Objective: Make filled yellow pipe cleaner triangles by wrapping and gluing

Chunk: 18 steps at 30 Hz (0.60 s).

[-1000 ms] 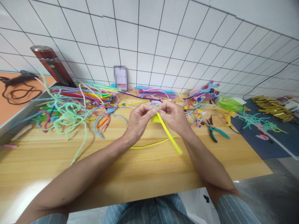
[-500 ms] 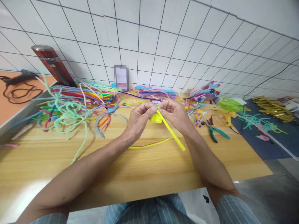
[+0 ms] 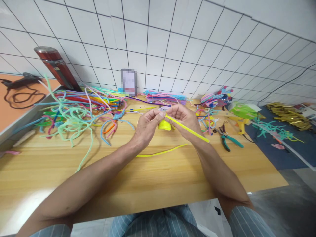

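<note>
Above the middle of the table, my left hand [image 3: 148,125] pinches a small yellow ribbed piece [image 3: 164,125] that looks like wound pipe cleaner. My right hand [image 3: 184,120] is closed at the same spot, its fingertips on a yellow pipe cleaner [image 3: 189,129] whose long free end slants down to the right across the palm and wrist. The fingers partly hide where strip and ribbed piece meet. Below the hands, another yellow pipe cleaner [image 3: 163,152] lies on the wooden table [image 3: 138,184].
Tangled pipe cleaners [image 3: 74,115] heap on the left by a red thermos [image 3: 56,69]. A phone [image 3: 129,82] leans on the tiled wall, near a pipe cleaner bundle [image 3: 164,98]. Right are pliers [image 3: 229,140], a yellow glue gun [image 3: 239,123] and a colourful pom-pom piece [image 3: 217,97].
The free end of the held yellow pipe cleaner has swung right and up, over my right wrist. Both hands stay in nearly the same place.
</note>
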Available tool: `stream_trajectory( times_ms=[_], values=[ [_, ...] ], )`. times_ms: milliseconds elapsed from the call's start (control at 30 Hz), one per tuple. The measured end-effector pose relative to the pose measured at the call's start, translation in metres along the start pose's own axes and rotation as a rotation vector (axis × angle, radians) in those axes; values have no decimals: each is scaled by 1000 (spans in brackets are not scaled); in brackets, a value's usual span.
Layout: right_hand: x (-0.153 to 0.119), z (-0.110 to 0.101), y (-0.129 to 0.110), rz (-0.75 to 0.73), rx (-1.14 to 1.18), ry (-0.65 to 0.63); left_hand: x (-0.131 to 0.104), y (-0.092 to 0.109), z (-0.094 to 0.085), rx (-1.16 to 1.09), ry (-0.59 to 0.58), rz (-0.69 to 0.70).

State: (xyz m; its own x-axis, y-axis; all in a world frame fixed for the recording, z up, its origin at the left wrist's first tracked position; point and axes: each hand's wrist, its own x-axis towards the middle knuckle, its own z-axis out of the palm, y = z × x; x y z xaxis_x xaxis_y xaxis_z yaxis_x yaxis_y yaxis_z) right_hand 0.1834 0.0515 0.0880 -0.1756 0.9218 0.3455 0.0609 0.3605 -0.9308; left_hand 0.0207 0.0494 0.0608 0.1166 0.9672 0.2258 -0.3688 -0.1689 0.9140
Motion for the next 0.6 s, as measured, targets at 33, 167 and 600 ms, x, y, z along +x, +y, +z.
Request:
stream_trajectory(
  times_ms=[33,167,600],
  values=[
    [0,0,0,-16,-6,4,0,1,1,0,0,11],
    [-2,2,-5,-58,-51,-24,-2,4,3,1,23,68],
    [0,1,-9,-27,-102,62,-1,-1,1,-86,-24,-12]
  ],
)
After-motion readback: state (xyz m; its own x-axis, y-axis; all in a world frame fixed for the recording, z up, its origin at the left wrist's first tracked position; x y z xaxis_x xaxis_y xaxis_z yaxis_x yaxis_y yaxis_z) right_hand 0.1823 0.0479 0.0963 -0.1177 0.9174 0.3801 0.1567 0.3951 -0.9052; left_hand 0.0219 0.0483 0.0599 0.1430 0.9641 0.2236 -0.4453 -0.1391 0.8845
